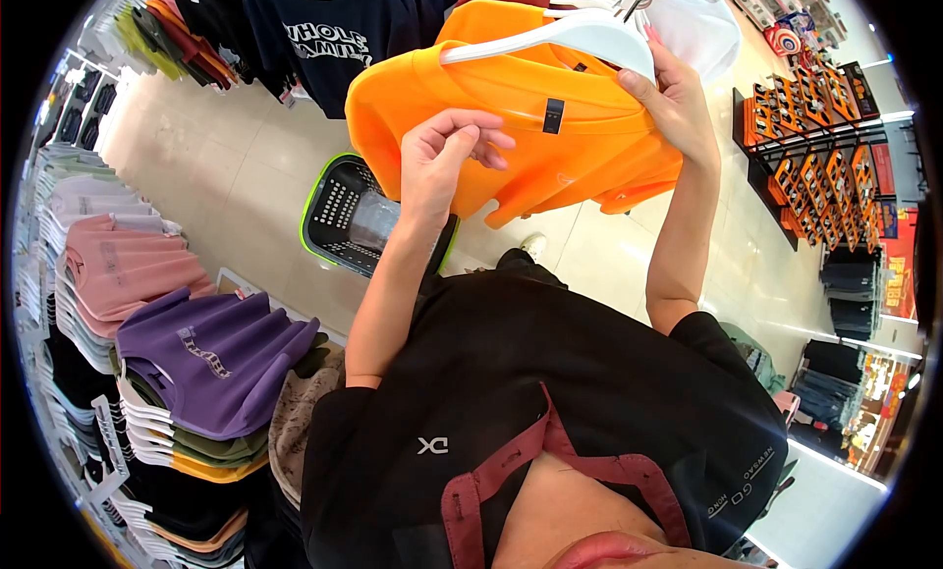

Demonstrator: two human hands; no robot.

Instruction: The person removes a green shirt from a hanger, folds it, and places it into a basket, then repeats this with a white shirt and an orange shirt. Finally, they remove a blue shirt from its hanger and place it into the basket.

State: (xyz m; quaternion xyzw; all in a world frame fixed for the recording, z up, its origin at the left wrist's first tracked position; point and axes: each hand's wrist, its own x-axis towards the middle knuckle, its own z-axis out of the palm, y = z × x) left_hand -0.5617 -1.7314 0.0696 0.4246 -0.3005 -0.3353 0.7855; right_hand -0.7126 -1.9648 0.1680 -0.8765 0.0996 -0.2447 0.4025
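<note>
An orange shirt (589,162) hangs in front of me on a white hanger (580,37), with a small black label (553,115) near its neckline. My right hand (678,103) is closed on the right end of the hanger, thumb in front and fingers behind. In front of the shirt's left part is my left hand (452,157), its fingers loosely bent and a little apart, holding nothing. The hanger's hook is up by the rack at the top.
A dark basket with a green rim (319,201) stands on the floor below the shirt. Racks with a navy shirt (329,39) and a purple shirt (211,363) are at the back and left. An orange-and-black goods display (810,157) is at right.
</note>
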